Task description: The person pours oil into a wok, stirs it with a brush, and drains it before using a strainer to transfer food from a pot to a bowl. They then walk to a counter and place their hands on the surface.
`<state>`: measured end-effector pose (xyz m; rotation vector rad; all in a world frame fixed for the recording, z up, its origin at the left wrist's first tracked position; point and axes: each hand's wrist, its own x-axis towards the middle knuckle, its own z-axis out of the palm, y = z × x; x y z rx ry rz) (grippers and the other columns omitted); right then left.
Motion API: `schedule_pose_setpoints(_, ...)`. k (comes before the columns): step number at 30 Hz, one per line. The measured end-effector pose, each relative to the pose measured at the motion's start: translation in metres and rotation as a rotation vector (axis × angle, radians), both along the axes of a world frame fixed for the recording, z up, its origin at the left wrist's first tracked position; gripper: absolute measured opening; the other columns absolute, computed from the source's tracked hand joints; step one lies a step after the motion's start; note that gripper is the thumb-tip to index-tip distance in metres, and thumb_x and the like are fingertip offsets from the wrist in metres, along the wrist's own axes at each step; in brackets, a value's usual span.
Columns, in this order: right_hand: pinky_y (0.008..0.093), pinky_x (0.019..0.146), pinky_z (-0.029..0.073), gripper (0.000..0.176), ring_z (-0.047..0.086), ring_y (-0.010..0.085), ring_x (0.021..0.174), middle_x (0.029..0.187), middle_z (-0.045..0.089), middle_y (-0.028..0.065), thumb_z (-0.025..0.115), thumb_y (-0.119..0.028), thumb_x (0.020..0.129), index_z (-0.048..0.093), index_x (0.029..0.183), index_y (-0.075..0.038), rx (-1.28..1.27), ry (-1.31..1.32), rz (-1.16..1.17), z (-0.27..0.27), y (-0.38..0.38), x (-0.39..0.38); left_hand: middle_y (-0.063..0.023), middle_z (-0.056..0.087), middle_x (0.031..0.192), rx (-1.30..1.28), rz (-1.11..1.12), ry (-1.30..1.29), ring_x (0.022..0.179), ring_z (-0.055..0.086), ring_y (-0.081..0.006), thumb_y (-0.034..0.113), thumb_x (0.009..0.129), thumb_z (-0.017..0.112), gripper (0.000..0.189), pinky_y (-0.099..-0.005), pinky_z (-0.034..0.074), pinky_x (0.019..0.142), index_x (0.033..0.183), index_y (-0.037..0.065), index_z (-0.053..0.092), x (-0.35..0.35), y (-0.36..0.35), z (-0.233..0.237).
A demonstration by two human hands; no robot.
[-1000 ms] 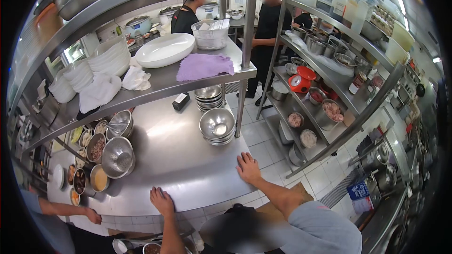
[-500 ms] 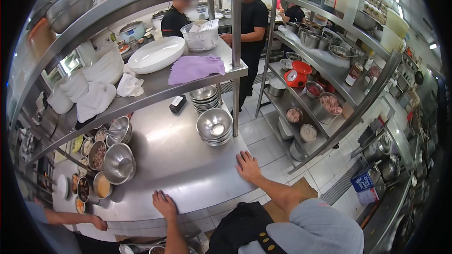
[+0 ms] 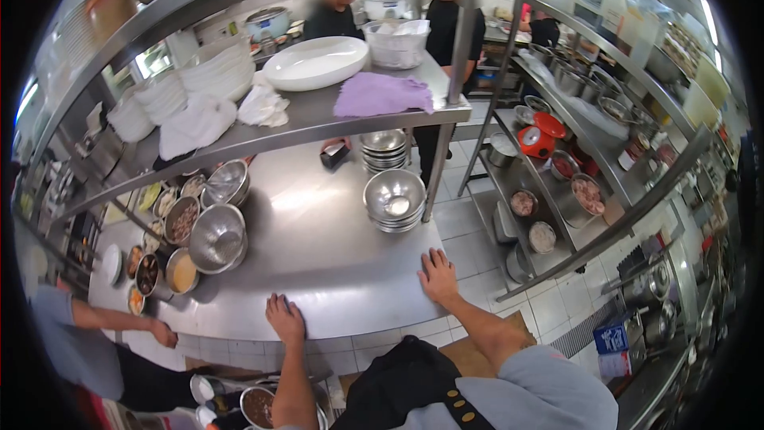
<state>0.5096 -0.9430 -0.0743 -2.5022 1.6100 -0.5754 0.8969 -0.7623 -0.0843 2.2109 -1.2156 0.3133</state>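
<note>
My left hand [image 3: 285, 318] rests palm down near the front edge of the steel counter [image 3: 318, 247], fingers spread. Near the counter's right corner lies my right hand [image 3: 438, 277], flat and holding nothing. Beyond it stands a stack of metal bowls [image 3: 395, 197], with a second bowl stack [image 3: 383, 147] behind. A small black box [image 3: 336, 154] sits under the shelf, a blurred reddish shape touching its far side. To the left of my left hand are a perforated metal bowl [image 3: 217, 240] and a container of yellow liquid [image 3: 183, 272].
The overhead shelf [image 3: 310, 121] carries a white oval dish [image 3: 316, 62], a purple cloth [image 3: 383, 94] and white bowls. A rack on the right holds a red scale [image 3: 542, 135] and meat containers. A co-worker's hand [image 3: 165, 334] is at left; others stand behind the shelf.
The view has tilted and shifted, so the shelf and bowls sit further right. Both my hands stay on the counter. The reddish shape has appeared beside the black box, which looks slightly turned.
</note>
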Motion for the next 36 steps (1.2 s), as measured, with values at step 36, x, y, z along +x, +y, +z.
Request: schedule_pose_setpoints(36,0.0539,0.102,0.033,0.053,0.031,0.0333,0.135,0.144,0.037,0.0151,0.058,-0.032,0.086,0.046,0.134,-0.010,-0.001,0.011,-0.002,-0.003,0.000,0.002,-0.0183,0.048,0.132,0.020,0.018,0.033,0.127,0.039,-0.0371,0.014,0.084,0.058,0.034,-0.0479,0.029,0.107,0.116,0.001,0.055,-0.001,0.001,0.007)
